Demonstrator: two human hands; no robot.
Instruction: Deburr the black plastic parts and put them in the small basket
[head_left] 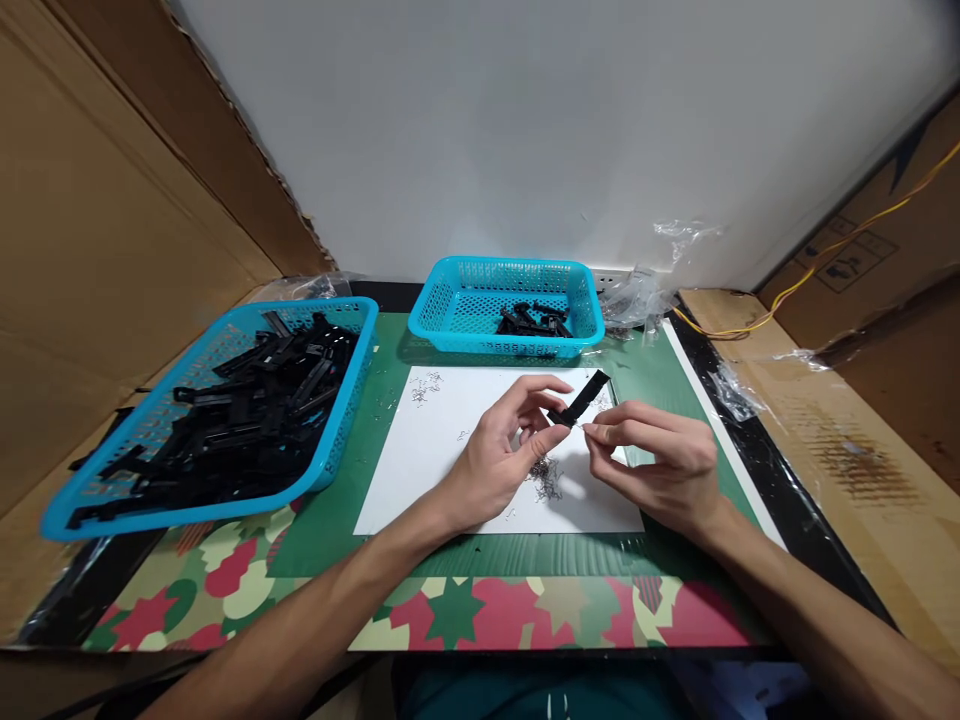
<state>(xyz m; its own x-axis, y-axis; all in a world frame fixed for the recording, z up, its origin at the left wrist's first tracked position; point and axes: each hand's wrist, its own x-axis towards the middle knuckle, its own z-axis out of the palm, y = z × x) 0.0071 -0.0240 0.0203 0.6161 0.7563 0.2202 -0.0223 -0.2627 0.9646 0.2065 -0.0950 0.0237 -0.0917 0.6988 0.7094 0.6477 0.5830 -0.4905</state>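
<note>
My left hand (501,450) pinches a black plastic part (587,398) by its lower end, its long flat arm slanting up to the right. Close beside it, the thumb and forefinger of my right hand (660,455) are pressed together on a thin, small metal piece (579,426) at the part's lower end. Whether that piece touches the part I cannot tell. Beneath my hands a white sheet (420,470) bears a loose pile of tiny metal wire pieces (549,482). A smaller scatter of wire pieces (421,390) lies at the sheet's far left corner.
A blue basket (330,470) heaped with black plastic parts (255,400) stands at the left. Another blue basket (502,347) with several black parts (532,320) is at the back. Clear plastic bags (637,298) lie beside it. Cardboard (847,430) and a yellow cable (787,292) are at the right.
</note>
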